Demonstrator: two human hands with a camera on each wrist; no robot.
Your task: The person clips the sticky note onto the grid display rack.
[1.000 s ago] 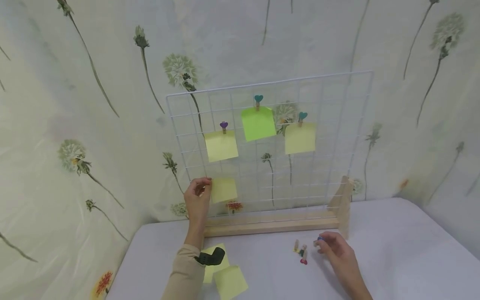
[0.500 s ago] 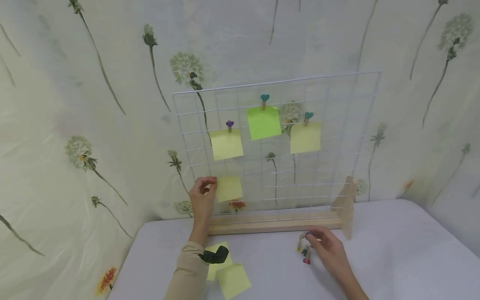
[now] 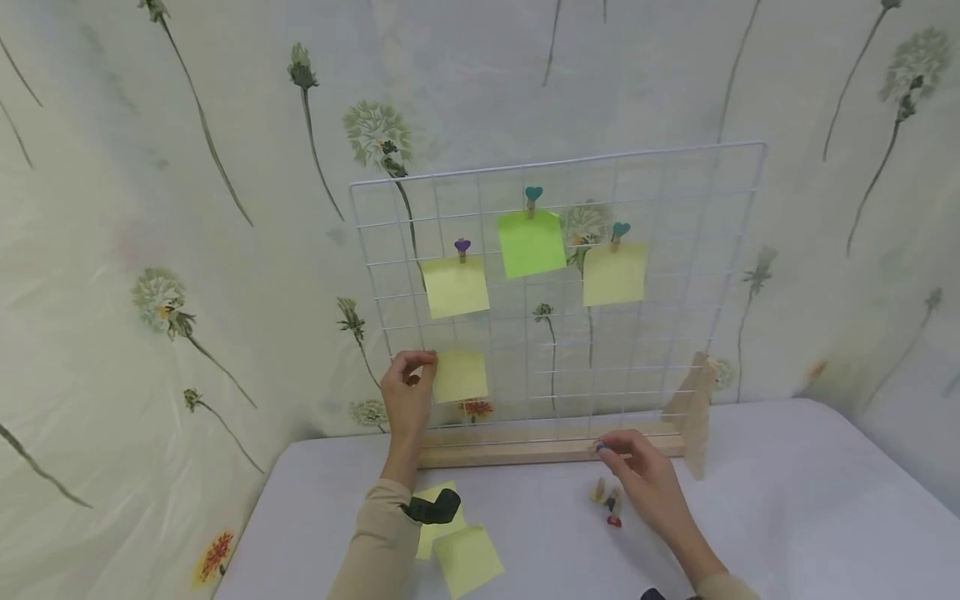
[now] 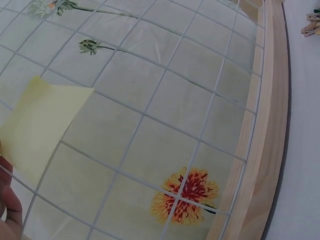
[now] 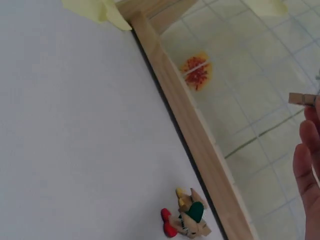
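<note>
My left hand [image 3: 407, 398] pinches the left edge of a pale yellow sticky note [image 3: 461, 377] and holds it against the lower left of a white wire grid [image 3: 517, 333]. In the left wrist view the sticky note [image 4: 47, 125] overlaps the wires, and fingertips show at the left edge. My right hand [image 3: 647, 479] pinches a small wooden clothespin with a blue top [image 3: 598, 447], in front of the grid's wooden base. The clothespin's wooden end [image 5: 301, 99] sticks out past the fingers in the right wrist view.
Several clothespins [image 5: 187, 215] with red, green and yellow tops lie on the white table. Two yellow sticky notes [image 3: 468, 560] lie near my left forearm. Clothespins hold a green note [image 3: 532, 243] and two yellow notes [image 3: 613, 275] on the grid. A wooden foot [image 3: 701, 417] supports its right end.
My right hand has moved left and up from beside the loose clothespins, carrying the blue-topped clothespin. My left hand keeps the sticky note at the same place on the grid.
</note>
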